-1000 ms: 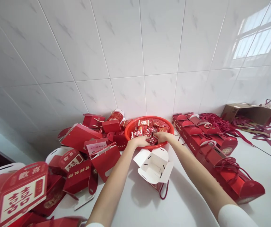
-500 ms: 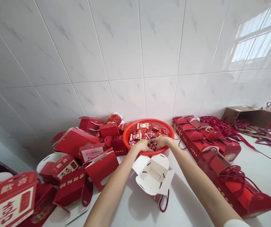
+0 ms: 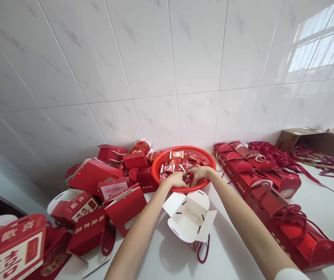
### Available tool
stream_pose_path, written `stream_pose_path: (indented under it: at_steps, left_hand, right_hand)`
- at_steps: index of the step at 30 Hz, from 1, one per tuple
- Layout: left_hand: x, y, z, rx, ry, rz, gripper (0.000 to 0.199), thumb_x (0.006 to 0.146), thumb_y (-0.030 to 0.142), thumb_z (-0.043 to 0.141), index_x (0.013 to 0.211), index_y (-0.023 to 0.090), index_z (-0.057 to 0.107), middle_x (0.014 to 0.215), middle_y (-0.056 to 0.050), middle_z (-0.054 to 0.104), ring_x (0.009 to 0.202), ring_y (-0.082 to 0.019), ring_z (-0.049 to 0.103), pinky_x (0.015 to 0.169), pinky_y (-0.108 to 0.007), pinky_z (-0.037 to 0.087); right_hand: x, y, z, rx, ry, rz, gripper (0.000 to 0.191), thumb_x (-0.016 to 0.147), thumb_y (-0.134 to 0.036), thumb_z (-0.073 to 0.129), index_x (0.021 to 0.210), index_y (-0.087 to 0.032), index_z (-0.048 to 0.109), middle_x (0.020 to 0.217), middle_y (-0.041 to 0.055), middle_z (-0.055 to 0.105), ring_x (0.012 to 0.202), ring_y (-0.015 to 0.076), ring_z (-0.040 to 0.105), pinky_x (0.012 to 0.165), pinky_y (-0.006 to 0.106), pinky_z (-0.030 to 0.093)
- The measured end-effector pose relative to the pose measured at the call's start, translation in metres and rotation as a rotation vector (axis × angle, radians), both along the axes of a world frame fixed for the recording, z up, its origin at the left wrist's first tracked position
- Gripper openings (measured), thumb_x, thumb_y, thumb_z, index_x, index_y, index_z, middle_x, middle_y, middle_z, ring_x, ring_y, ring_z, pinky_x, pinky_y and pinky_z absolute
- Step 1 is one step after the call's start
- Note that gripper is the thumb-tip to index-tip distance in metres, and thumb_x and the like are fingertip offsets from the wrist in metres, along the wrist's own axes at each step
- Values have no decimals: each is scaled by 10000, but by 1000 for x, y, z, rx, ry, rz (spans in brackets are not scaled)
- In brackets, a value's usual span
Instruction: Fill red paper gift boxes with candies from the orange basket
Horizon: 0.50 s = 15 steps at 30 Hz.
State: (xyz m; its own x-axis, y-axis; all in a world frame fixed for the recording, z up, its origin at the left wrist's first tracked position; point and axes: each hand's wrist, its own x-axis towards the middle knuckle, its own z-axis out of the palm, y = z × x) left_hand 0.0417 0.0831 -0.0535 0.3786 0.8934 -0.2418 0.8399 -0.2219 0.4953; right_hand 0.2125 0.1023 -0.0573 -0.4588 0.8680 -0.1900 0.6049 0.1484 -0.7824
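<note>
Both hands reach into a red plastic basket (image 3: 156, 175) of wrapped candies (image 3: 176, 154) by the wall. My left hand (image 3: 178, 179) lies over the near rim, its fingers curled down on candies. Facing it from the right, my right hand (image 3: 199, 174) has bent fingers closed around candies in the same spot. The fingertips of both hands are partly buried, so how many candies they grip is hidden. Between my forearms stands an open gift box (image 3: 188, 217), white inside, with its flaps spread and a dark red cord loop (image 3: 203, 252) hanging at its side.
Red gift boxes (image 3: 132, 210) lie jumbled on the left, some open. Closed red boxes (image 3: 283, 221) with cord handles stand in rows on the right. Behind them are a heap of dark red ribbons (image 3: 267, 155) and a cardboard box (image 3: 301, 138) on its side. A tiled wall (image 3: 155, 120) rises behind.
My right hand has shifted slightly, its fingers bending deeper among the candies. My left hand stays nearly in place. The view has turned a little.
</note>
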Motion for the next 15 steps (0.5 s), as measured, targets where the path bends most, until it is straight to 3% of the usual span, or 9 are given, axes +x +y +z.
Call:
stream_pose_path:
  at_steps: [3,6,9,15]
  left_hand:
    - [-3,0,-3,-43,-126,61,672,517,171,824,1171,176,668,1101,-84,751,1004,-284,697,816,-304,545]
    - [-4,-1,-6,-113,-271,134,768,502,96,803,1246,159,626,923,-61,770,801,-251,721,679,-307,565]
    - [-5,-1,-8,-152,-444,223,790,502,61,783,1267,149,608,777,-23,747,655,-209,689,582,-290,547]
    - [-10,3,-6,-54,-852,428,671,527,115,776,1182,157,636,824,-6,717,688,-150,657,644,-254,540]
  right_hand:
    - [0,-2,0,-188,74,-11,764,390,-110,849,1140,-187,725,607,-5,703,548,246,688,521,336,560]
    - [1,-1,-3,-269,170,-57,760,411,-129,851,1154,-182,701,582,-15,690,536,236,679,503,326,554]
    - [4,-1,-7,-274,302,-108,733,464,-129,832,1175,-191,668,590,-28,685,549,199,664,514,292,542]
    - [8,5,-11,-174,606,-165,466,556,-163,757,1014,-192,677,693,-7,701,678,161,667,610,250,537]
